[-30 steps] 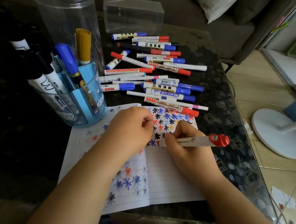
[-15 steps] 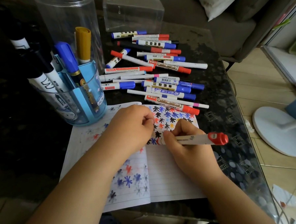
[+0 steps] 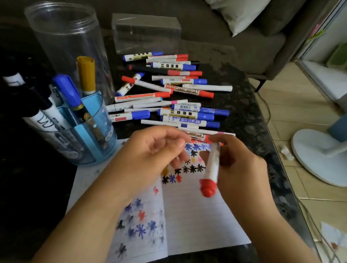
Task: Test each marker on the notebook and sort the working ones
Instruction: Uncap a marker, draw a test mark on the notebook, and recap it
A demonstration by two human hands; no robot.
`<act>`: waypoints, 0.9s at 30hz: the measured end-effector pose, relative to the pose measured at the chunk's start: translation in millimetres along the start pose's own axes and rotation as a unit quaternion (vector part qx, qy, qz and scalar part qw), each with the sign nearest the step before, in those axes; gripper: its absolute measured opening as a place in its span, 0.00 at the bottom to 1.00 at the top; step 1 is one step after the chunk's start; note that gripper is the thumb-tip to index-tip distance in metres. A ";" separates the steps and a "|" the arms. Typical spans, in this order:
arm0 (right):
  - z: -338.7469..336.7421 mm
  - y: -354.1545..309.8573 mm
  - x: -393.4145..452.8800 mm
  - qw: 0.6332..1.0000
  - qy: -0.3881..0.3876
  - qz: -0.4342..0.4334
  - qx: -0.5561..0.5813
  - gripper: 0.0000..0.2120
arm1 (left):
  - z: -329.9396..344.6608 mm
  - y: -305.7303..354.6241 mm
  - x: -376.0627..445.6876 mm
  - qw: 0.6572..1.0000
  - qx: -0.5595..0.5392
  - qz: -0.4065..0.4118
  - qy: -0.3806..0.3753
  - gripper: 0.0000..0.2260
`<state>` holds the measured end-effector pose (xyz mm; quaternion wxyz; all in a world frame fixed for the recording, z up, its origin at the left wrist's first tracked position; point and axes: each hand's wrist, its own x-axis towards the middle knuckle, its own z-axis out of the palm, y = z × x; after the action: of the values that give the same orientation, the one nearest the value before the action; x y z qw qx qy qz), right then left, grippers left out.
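- The right hand pinches a red-capped marker by its white barrel, the cap end pointing towards the person; it is lifted off the page, probably so the tip can be closed.
- The left hand hovers close beside it, fingers loosely curled; whether it holds anything small I cannot tell.
- Beneath both lies the open notebook on the worktop, its page filled with star-shaped test marks.
- Beyond it, a heap of markers lies within reach, likely awaiting testing.
- The blue holder at left stands markers upright, seemingly the sorted ones.
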<state>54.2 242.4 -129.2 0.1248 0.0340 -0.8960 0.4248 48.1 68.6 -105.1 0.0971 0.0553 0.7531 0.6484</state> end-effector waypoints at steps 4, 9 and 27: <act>-8.4 4.1 4.5 1.000 0.013 0.020 0.018 0.14 | -4.9 -6.1 0.7 0.984 -0.115 0.019 -0.133 0.15; -11.6 7.0 6.5 1.000 0.030 -0.006 0.000 0.14 | -4.3 -8.4 0.4 0.959 -0.157 0.009 -0.235 0.22; -11.8 -9.5 5.8 0.984 0.015 -0.158 -0.080 0.13 | 14.8 4.2 -10.6 0.988 -0.110 0.103 -0.030 0.18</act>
<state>52.5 245.7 -113.4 0.2066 0.1589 -0.9082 0.3274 61.5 81.3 -102.2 0.0577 0.1413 0.6641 0.7319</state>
